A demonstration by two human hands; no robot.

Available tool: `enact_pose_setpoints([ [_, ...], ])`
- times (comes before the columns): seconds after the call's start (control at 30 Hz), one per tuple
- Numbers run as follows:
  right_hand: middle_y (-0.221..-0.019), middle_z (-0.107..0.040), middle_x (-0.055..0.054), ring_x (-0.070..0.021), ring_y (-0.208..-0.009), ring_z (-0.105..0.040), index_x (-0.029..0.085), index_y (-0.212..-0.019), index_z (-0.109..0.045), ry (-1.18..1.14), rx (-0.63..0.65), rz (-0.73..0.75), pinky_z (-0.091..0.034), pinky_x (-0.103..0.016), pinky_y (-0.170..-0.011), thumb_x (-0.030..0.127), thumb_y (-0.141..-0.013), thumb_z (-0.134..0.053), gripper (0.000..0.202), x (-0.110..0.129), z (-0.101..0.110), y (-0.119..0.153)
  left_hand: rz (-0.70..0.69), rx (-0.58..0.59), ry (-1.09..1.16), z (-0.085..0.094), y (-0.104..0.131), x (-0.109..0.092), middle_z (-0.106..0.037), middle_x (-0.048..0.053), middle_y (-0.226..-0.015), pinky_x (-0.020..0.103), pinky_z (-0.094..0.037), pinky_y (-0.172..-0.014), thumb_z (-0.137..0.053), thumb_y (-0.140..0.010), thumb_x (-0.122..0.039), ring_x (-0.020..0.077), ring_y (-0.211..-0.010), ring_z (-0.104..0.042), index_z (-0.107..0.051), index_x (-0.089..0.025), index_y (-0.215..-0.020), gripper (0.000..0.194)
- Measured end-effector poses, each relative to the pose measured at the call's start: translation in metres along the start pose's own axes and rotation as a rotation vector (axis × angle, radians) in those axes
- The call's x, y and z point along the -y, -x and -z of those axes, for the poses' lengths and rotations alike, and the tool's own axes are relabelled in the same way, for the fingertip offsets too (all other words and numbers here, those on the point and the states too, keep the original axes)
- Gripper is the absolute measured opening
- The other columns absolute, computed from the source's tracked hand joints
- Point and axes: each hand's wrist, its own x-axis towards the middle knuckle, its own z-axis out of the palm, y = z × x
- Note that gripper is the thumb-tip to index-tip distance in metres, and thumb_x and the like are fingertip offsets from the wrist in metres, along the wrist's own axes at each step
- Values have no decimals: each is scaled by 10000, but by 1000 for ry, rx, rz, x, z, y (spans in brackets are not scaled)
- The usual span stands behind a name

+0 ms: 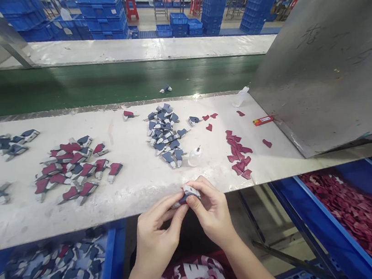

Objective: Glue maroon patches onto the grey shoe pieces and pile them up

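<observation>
Just over the table's front edge, my left hand (pixel 161 223) and my right hand (pixel 212 207) close together on one small grey-and-dark-blue plastic part (pixel 192 191). Fingers of both hands cover much of it. Beyond them stands a small clear dropper bottle (pixel 194 157). A pile of blue-and-grey parts (pixel 164 135) lies behind that bottle, and a heap of red-topped parts (pixel 72 167) is to its left. Flat dark red pieces (pixel 239 154) are gathered on the right.
A green conveyor belt (pixel 95 85) runs behind the white table (pixel 132 179), with one part (pixel 165 89) on it. Blue bins at lower left (pixel 112 265) and lower right (pixel 341 233) hold parts and red pieces. A metal panel (pixel 330 59) bounds the right side. A red-yellow box (pixel 263 121) lies nearby.
</observation>
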Motion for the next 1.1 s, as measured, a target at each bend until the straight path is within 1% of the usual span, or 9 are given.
enact_pose_setpoints([
  [0.13,-885,-631,-37,-176,-831,-627,207,-1011,-702,-80,14,-133,-527,-291,-757,414,-918,-616,243,-8,-3,-5,-21,20,-64,3,-5,11,-770,55,-1060,294,-647,-806,-673,-864,-263,213,-891,-759,-758,-214,-1069,228],
  [0.23,-905,-683,-45,-180,-802,-659,206,-1066,-715,-181,69,-274,-558,-322,-788,518,-950,-524,384,-10,-1,-8,-71,30,-131,5,-7,15,-773,47,-1002,277,-638,-787,-627,-903,-265,185,-817,-758,-727,-218,-1133,256],
  [0.3,-918,-705,-47,-181,-800,-670,206,-1092,-717,-212,103,-312,-563,-338,-820,543,-965,-478,433,-9,0,-10,-131,23,-187,6,-8,15,-770,40,-948,260,-629,-754,-607,-917,-252,166,-753,-749,-711,-214,-1155,263],
  [0.47,-911,-715,-31,-185,-835,-666,213,-1028,-725,-297,83,-351,-571,-309,-783,460,-873,-670,297,-5,-2,-12,-302,28,-305,6,-12,10,-752,59,-990,248,-600,-774,-568,-935,-188,169,-828,-733,-682,-210,-1199,288],
  [0.6,-885,-701,-27,-183,-852,-654,203,-996,-711,-235,64,-340,-551,-283,-765,418,-867,-678,253,-4,-4,-12,-353,105,-318,8,-15,11,-741,75,-997,261,-597,-775,-524,-951,-166,180,-863,-725,-645,-215,-1269,344],
  [0.73,-842,-677,-24,-166,-793,-633,187,-928,-683,-140,38,-277,-528,-267,-743,402,-885,-650,222,-3,-7,-12,-272,155,-262,11,-17,15,-749,81,-1030,301,-607,-818,-524,-949,-208,203,-911,-726,-667,-220,-1245,328],
  [0.87,-846,-688,-30,-177,-784,-646,190,-926,-691,-198,75,-309,-552,-287,-737,442,-861,-676,260,-5,-9,-15,-29,116,-105,11,-17,18,-757,70,-1078,317,-618,-841,-611,-909,-300,217,-937,-739,-719,-215,-1144,272],
  [0.97,-817,-705,-34,-187,-745,-672,190,-944,-726,-252,141,-358,-579,-319,-728,532,-901,-596,368,-7,-6,-16,107,90,0,10,-16,18,-777,59,-999,308,-633,-791,-642,-888,-346,207,-830,-756,-741,-202,-1092,268],
  [1.1,-781,-714,-50,-210,-749,-696,188,-1029,-744,-244,139,-416,-587,-352,-734,635,-944,-433,551,-5,2,-16,145,72,27,10,-16,18,-784,46,-911,285,-640,-706,-675,-865,-361,184,-697,-746,-750,-204,-1089,284],
])
